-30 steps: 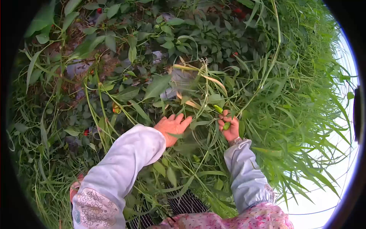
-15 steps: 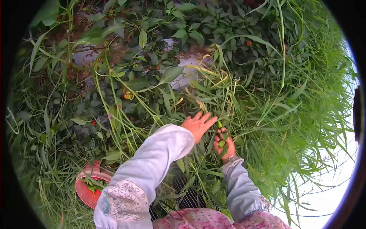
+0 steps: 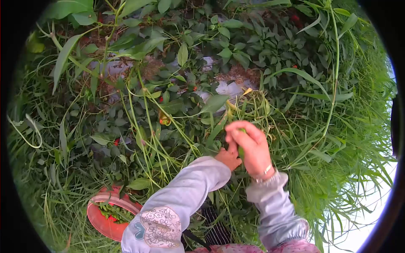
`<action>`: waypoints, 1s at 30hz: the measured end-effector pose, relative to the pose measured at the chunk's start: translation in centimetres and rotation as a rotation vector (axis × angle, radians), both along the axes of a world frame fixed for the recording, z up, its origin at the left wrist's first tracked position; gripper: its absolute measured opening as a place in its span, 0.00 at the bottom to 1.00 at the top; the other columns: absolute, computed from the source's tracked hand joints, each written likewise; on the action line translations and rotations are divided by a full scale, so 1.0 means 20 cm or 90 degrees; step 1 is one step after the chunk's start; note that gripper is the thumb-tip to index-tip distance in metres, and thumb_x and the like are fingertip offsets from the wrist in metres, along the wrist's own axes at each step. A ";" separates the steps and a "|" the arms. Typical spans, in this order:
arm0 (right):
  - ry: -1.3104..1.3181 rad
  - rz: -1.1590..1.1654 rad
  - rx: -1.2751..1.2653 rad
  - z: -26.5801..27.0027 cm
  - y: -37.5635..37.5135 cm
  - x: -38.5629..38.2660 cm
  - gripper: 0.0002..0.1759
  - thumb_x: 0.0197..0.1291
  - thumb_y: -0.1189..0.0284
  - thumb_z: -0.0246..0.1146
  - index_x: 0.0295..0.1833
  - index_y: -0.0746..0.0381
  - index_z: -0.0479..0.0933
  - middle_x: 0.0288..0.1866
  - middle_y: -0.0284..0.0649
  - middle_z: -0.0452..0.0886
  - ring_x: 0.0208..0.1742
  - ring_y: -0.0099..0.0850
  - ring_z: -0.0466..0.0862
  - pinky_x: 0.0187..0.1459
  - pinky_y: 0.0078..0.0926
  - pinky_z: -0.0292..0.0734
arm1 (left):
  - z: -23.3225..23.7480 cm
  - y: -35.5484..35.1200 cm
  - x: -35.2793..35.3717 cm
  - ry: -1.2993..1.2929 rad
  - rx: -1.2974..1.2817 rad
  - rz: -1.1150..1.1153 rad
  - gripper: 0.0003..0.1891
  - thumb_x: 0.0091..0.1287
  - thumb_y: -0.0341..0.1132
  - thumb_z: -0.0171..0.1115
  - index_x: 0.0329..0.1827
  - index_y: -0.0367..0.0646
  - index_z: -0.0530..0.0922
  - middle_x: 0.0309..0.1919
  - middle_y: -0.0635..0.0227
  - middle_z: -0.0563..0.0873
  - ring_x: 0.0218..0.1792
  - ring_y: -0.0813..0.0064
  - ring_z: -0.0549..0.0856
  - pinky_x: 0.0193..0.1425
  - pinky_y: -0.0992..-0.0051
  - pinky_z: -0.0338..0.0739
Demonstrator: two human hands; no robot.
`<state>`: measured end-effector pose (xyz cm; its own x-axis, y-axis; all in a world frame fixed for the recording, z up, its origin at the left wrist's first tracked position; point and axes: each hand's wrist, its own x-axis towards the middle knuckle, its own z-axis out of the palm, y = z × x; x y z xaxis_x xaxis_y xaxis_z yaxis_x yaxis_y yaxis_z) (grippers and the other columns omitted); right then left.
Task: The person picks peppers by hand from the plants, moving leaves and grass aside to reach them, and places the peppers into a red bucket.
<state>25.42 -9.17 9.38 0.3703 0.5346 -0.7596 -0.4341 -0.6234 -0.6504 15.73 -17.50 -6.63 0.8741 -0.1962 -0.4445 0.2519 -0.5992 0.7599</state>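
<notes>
Right hand shifted over left hand, grasping green pepper; left grip unclear; bucket rim well apart.

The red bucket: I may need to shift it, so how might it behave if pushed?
The red bucket will probably keep its shape, since its wall looks like smooth, firm plastic. The green and red peppers inside likely add some weight and may roll about. It could catch or tip, as the grass around it looks long and uneven.

The pepper is green, the bucket red.
</notes>
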 end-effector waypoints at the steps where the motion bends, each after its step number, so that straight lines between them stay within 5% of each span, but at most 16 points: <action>1: 0.027 -0.019 0.013 -0.19 0.13 0.04 0.10 0.62 0.73 0.54 0.46 0.64 0.76 0.31 0.34 0.78 0.25 0.19 0.74 0.26 0.15 0.67 | 0.02 0.02 -0.01 0.005 0.002 -0.048 0.21 0.64 0.37 0.50 0.61 0.58 0.72 0.66 0.57 0.65 0.66 0.52 0.63 0.60 0.52 0.67; 6: 0.021 -0.009 -0.128 -1.00 0.41 0.08 0.17 0.58 0.68 0.60 0.51 0.64 0.73 0.30 0.33 0.78 0.22 0.19 0.70 0.24 0.18 0.66 | 0.12 0.20 -0.18 -0.026 -0.054 0.011 0.19 0.63 0.34 0.50 0.58 0.55 0.74 0.64 0.57 0.67 0.66 0.54 0.64 0.60 0.52 0.67; 9: 0.082 -0.054 -0.134 -1.21 0.43 0.02 0.14 0.55 0.70 0.60 0.45 0.67 0.74 0.27 0.35 0.79 0.19 0.22 0.70 0.20 0.23 0.68 | 0.08 0.19 -0.27 -0.065 -0.056 0.089 0.20 0.61 0.31 0.51 0.59 0.52 0.74 0.63 0.57 0.69 0.64 0.53 0.66 0.62 0.55 0.67; 11: 0.139 -0.028 -0.142 -1.28 0.45 -0.02 0.13 0.55 0.70 0.61 0.43 0.66 0.74 0.27 0.36 0.79 0.19 0.23 0.69 0.20 0.24 0.68 | 0.05 0.19 -0.29 0.005 -0.103 0.021 0.22 0.60 0.31 0.53 0.59 0.50 0.73 0.63 0.56 0.69 0.64 0.52 0.68 0.63 0.56 0.66; 18: 0.193 -0.058 -0.078 -1.14 0.44 -0.15 0.10 0.63 0.66 0.57 0.44 0.59 0.72 0.27 0.29 0.72 0.21 0.19 0.70 0.21 0.19 0.67 | 0.12 0.37 -0.31 -0.069 -0.265 0.293 0.23 0.56 0.31 0.57 0.58 0.47 0.74 0.59 0.55 0.74 0.61 0.53 0.71 0.67 0.57 0.62; 21: 0.132 -0.079 0.010 -1.01 0.39 -0.24 0.10 0.62 0.69 0.60 0.46 0.62 0.72 0.26 0.33 0.75 0.20 0.20 0.72 0.21 0.19 0.67 | 0.30 0.57 -0.33 -0.210 -0.166 0.288 0.23 0.57 0.36 0.58 0.57 0.41 0.72 0.55 0.53 0.76 0.59 0.53 0.72 0.64 0.59 0.61; 28: 0.080 -0.059 0.147 -0.87 0.31 -0.44 0.13 0.61 0.71 0.62 0.50 0.62 0.78 0.31 0.31 0.80 0.27 0.16 0.75 0.26 0.15 0.69 | 0.56 0.82 -0.46 0.079 -0.262 0.095 0.13 0.57 0.35 0.58 0.44 0.40 0.79 0.42 0.57 0.82 0.47 0.55 0.79 0.53 0.63 0.71; 30: 0.067 -0.053 0.167 -0.87 0.29 -0.47 0.12 0.61 0.71 0.62 0.50 0.62 0.78 0.32 0.31 0.80 0.29 0.16 0.75 0.27 0.15 0.69 | 0.61 0.93 -0.46 0.090 -0.328 0.208 0.11 0.61 0.33 0.57 0.43 0.38 0.79 0.41 0.58 0.83 0.46 0.64 0.81 0.51 0.70 0.74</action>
